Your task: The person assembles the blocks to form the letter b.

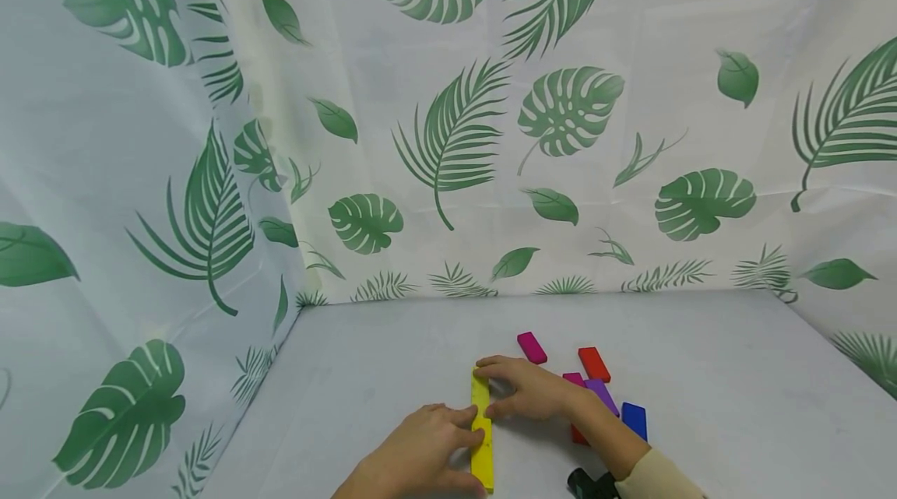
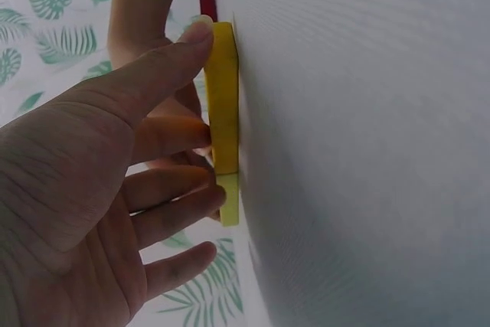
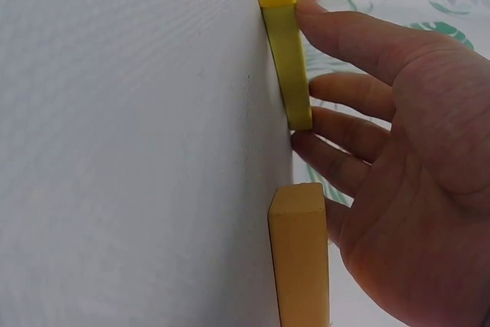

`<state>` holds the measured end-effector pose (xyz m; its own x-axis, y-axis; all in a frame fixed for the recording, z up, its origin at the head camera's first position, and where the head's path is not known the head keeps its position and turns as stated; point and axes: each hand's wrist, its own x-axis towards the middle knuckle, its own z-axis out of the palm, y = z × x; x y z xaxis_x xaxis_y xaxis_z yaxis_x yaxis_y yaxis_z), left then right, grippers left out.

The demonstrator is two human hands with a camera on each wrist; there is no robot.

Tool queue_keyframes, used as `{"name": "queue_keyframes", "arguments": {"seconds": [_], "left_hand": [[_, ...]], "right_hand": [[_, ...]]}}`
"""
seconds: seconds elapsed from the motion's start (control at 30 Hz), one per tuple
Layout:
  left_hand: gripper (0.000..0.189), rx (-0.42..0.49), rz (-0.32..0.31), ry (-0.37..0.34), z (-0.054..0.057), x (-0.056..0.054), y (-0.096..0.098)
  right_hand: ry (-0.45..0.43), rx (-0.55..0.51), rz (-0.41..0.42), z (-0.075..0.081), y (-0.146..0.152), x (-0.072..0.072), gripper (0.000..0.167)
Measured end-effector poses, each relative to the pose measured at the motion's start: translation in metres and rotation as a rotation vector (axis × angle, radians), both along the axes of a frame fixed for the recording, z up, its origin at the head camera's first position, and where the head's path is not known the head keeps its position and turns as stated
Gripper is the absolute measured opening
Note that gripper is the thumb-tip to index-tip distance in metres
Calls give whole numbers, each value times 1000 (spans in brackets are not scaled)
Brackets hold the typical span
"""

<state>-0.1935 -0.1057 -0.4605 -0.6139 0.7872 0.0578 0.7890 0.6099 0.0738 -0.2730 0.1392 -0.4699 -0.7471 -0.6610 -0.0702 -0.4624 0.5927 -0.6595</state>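
Two yellow blocks lie end to end in a line on the table: the nearer block (image 1: 482, 456) and the farther block (image 1: 480, 390). My left hand (image 1: 427, 448) is at their left, its thumb at the nearer block's near end and other fingertips touching along the row. From the right, my right hand (image 1: 529, 390) reaches over the farther block, thumb by the joint and fingertips around the far end. In the left wrist view the thumb touches the nearer yellow block (image 2: 223, 97). The right wrist view shows the thumb at the farther yellow block (image 3: 289, 67).
Right of the row lie a magenta block (image 1: 532, 348), a red block (image 1: 594, 364), a purple block (image 1: 603, 396) and a blue block (image 1: 634, 421), with others partly under the right arm. An orange-looking block (image 3: 300, 258) stands close in the right wrist view. Leaf-printed curtain (image 1: 448, 133) surrounds the table.
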Motion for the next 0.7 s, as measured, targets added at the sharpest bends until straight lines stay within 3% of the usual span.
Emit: {"name": "queue_keyframes", "arguments": {"seconds": [0.13, 0.4, 0.7], "left_hand": [[62, 9, -6, -11, 0, -1, 1], [63, -13, 70, -136, 3, 2, 0], [63, -10, 66, -150, 3, 1, 2]], "right_hand": [[-2, -5, 0, 0, 1, 0, 63], [9, 8, 1, -4, -1, -1, 63], [6, 16, -7, -4, 0, -3, 64]]}}
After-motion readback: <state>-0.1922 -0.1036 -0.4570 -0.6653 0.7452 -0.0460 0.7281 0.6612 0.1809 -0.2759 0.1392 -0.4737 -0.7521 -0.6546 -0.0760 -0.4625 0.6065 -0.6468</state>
